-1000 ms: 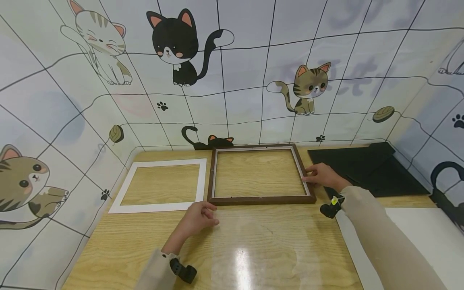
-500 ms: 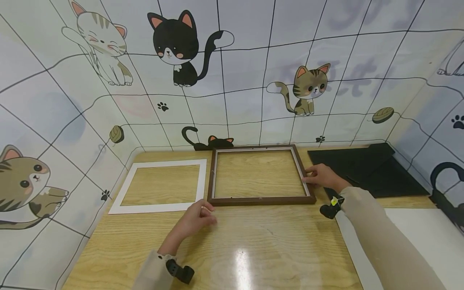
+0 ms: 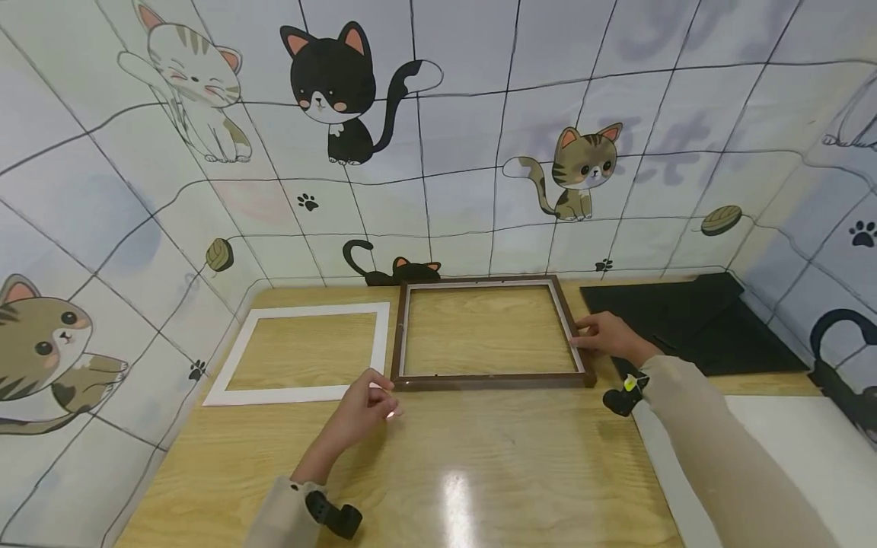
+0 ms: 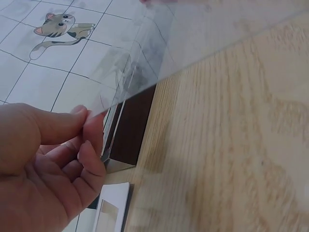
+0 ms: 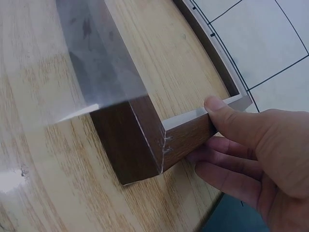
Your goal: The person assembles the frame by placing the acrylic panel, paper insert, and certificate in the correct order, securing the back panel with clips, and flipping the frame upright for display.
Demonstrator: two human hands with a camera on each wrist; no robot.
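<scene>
My left hand [image 3: 356, 409] pinches the corner of a clear, see-through sheet [image 4: 207, 29] between thumb and forefinger, just in front of the frame's near left corner. In the left wrist view the sheet slants up from the fingertips, above the wood surface. The brown picture frame [image 3: 493, 381] lies on the table, with only table showing through its opening. My right hand [image 3: 610, 335] grips the frame's right side, thumb on the pale inner edge and fingers beneath the outside. In the right wrist view, the sheet's edge overlaps the frame's near rail [image 5: 113, 154].
A white mat border [image 3: 294, 395] lies left of the frame. Black backing board [image 3: 692, 327] is at the back right, and a white sheet [image 3: 767, 449] lies nearer on the right. Cat-patterned walls [image 3: 466, 198] close in the back and sides.
My left hand has shifted slightly left and away from the frame's corner, holding the clear sheet. The right hand and the frame stay in place.
</scene>
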